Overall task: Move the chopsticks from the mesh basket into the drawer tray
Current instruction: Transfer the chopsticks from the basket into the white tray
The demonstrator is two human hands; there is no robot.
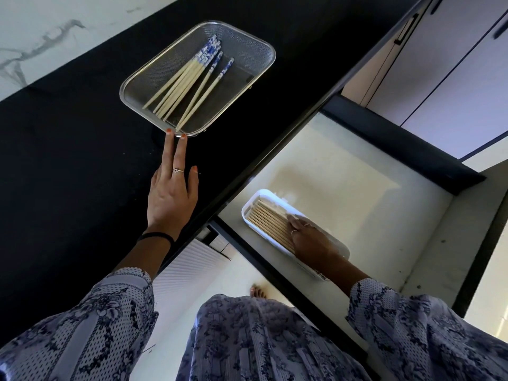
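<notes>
A steel mesh basket sits on the black counter and holds several pale chopsticks with blue-and-white patterned ends. My left hand lies flat on the counter, fingers apart, two fingertips touching the basket's near rim. In the open drawer a white tray holds a row of chopsticks lying side by side. My right hand rests on top of those chopsticks, fingers spread, covering their near ends.
The black counter runs left of the drawer, with a marble wall behind it. The drawer floor is pale, with dark sides. Cabinet doors with dark handles stand at top right. My foot shows below.
</notes>
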